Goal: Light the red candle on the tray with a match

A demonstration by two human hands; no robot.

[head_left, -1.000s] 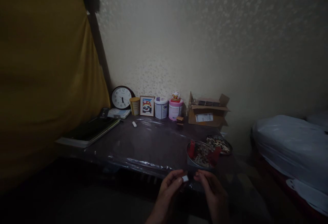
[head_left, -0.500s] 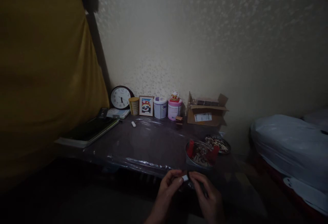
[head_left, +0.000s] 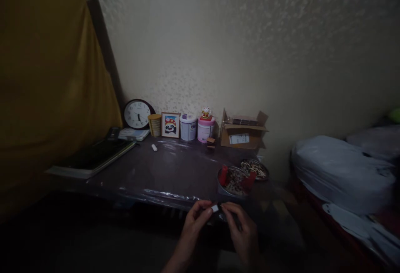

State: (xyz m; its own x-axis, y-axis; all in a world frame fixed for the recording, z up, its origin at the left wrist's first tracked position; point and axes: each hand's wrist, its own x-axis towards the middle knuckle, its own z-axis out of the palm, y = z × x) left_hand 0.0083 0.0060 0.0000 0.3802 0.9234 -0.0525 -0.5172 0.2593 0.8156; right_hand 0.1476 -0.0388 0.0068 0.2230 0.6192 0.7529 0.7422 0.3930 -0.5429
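Note:
In the low middle of the head view, my left hand [head_left: 194, 225] pinches a small dark box-like piece with a white face [head_left: 215, 208] between thumb and fingers. Just right of it, my right hand [head_left: 240, 227] has its thumb and fingertips pressed together; whatever is between them is too small and dark to name. Both sets of fingertips are close together over the table's front edge. Behind them stands a round tin [head_left: 231, 183] with speckled bits and red pieces inside. A shallow dish of thin pale sticks [head_left: 254, 169] sits beyond it.
Along the wall stand a clock [head_left: 137, 114], a yellow cup [head_left: 154, 125], a framed panda picture [head_left: 170, 125], a white canister [head_left: 188, 128], a pink canister [head_left: 205, 131] bearing a figurine, and an open cardboard box [head_left: 242, 136]. A white-wrapped bundle [head_left: 337, 169] lies right.
The view has shifted slightly right, so everything sits further left and a little higher. Both hands keep nearly the same pose, fingertips close together.

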